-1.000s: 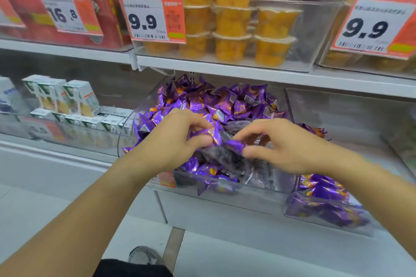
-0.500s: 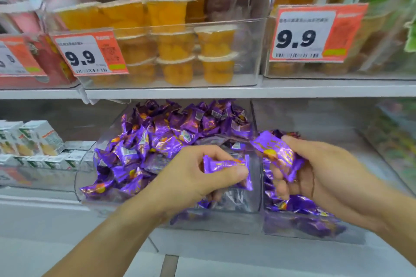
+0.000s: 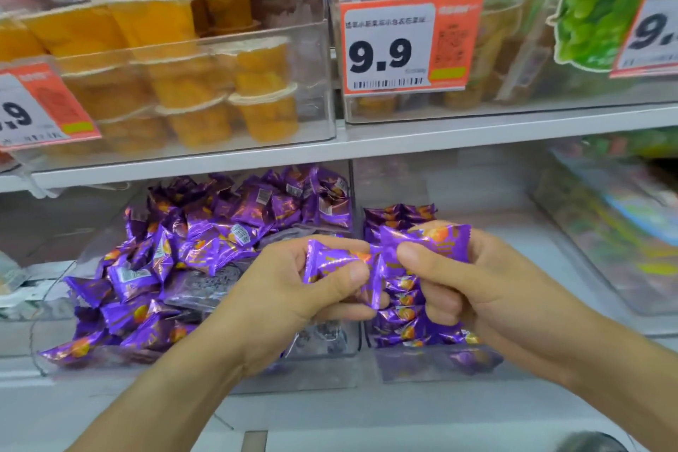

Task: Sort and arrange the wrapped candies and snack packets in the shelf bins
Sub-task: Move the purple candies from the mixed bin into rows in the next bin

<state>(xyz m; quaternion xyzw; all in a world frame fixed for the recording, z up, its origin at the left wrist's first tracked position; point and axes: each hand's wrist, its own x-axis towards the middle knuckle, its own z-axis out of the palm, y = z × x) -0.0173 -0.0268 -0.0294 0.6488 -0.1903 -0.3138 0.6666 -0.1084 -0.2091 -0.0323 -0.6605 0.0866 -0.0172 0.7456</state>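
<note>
I see my left hand and right hand each pinching a purple candy, seemingly touching, before the clear bin.

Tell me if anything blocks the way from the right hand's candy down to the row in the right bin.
Nothing visible does. The right hand grips a purple candy directly above the right bin, whose top is open; the candy row lies just below. The left hand holds its own candy beside it, left of the path.

The wrapped candies at lower centre are shiny purple with orange spots. The jelly cups at upper left are yellow-orange. The price tag at upper centre is orange and white with black digits.
</note>
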